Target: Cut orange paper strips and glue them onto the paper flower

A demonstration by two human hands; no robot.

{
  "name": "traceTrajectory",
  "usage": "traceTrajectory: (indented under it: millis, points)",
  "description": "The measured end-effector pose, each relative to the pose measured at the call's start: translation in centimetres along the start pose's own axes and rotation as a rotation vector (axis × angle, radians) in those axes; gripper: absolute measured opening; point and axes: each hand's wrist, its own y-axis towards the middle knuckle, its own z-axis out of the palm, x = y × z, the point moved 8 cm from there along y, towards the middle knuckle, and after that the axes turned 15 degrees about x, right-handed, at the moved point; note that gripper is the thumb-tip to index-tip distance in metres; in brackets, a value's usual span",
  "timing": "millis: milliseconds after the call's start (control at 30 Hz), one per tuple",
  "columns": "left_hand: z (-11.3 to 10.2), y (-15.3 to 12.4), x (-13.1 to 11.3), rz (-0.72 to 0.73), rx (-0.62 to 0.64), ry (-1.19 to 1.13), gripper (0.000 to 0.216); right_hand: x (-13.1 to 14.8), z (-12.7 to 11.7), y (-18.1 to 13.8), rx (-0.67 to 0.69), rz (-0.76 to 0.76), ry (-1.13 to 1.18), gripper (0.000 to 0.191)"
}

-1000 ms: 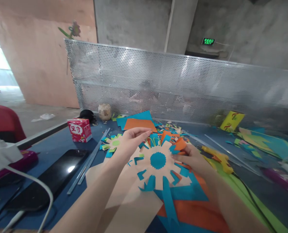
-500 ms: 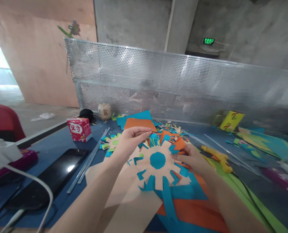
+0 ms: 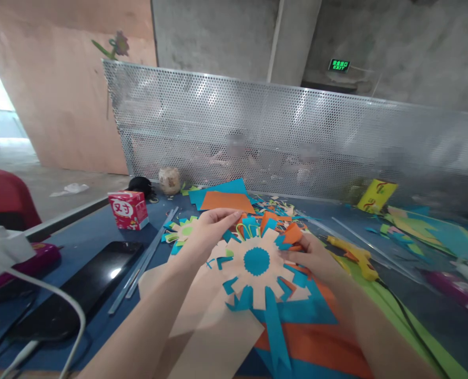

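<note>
Paper flower point(image 3: 256, 261), cream with a blue centre, sits between the two hands above the cream sheet point(image 3: 210, 331) and orange sheet point(image 3: 321, 345). Right hand point(image 3: 313, 256) grips its right edge. Left hand point(image 3: 212, 227) has thumb and fingertips together near its upper left; cannot tell whether they pinch anything. Smaller flower point(image 3: 186, 230) lies beside the left hand; yellow glue gun point(image 3: 358, 259), right of the right hand.

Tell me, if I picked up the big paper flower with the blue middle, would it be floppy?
The flower is probably very light, since it looks like thin cut paper. Its petals would likely bend easily: they're narrow strips, and some look folded. The middle might stay flatter, as a blue disc seems layered over it.
</note>
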Motion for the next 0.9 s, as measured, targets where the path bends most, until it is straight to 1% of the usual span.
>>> traceTrajectory:
  millis: [133,267,433,667,767,900]
  points:
    - [-0.1,0.1,0.3,-0.018,0.010,-0.035,0.036,-0.1,-0.1,-0.1,-0.008,0.002,0.015,0.027]
    - [0.1,0.0,0.1,-0.032,0.037,-0.081,0.034,-0.2,-0.3,0.0,-0.020,0.005,-0.008,0.022]
    - [0.5,-0.1,-0.2,-0.021,0.057,-0.160,0.031,0.0,-0.3,-0.1,-0.032,0.007,-0.025,0.023]
    - [0.7,-0.3,-1.0,0.035,0.059,-0.178,0.023,-0.1,-0.1,0.0,0.008,-0.009,-0.030,0.022]
    - [0.7,-0.2,-0.9,0.030,0.058,-0.177,0.024,-0.2,-0.2,0.0,0.009,-0.002,-0.043,0.020]
    - [0.5,-0.2,-0.4,0.002,0.045,-0.148,0.028,0.0,-0.1,0.0,0.004,-0.004,-0.024,0.022]
